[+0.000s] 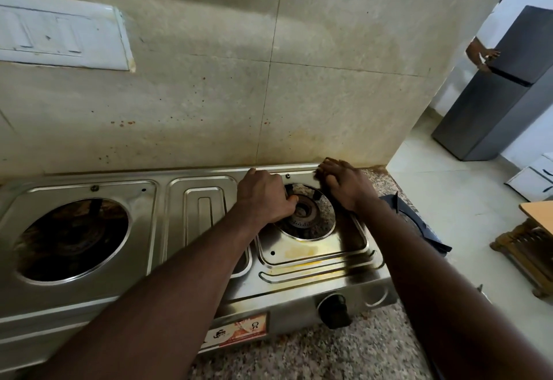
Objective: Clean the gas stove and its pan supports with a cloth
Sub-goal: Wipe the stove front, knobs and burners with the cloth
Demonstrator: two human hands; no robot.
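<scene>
A stainless steel gas stove point(314, 263) with two burners stands on a speckled granite counter, and both pan supports are off it. My left hand point(263, 197) reaches into the right burner opening. Its fingers curl round the edge of the dark right burner point(308, 218), with the thumb on the burner's ring. My right hand point(347, 183) lies on the stove's far right corner, fingers curled over a small dark cloth point(317, 174) that is mostly hidden. The left burner opening point(71, 239) is dark and grimy. Yellow stains mark the steel in front of the right burner.
A dark flat piece with a ring point(419, 224), maybe a pan support, lies on the counter to the right of the stove. A black knob point(335, 309) sticks out of the stove's front. Behind is a stained tiled wall with a switch panel point(62, 32). At far right are a grey fridge point(496, 89), another person's arm point(480, 55) and wooden furniture point(529, 245).
</scene>
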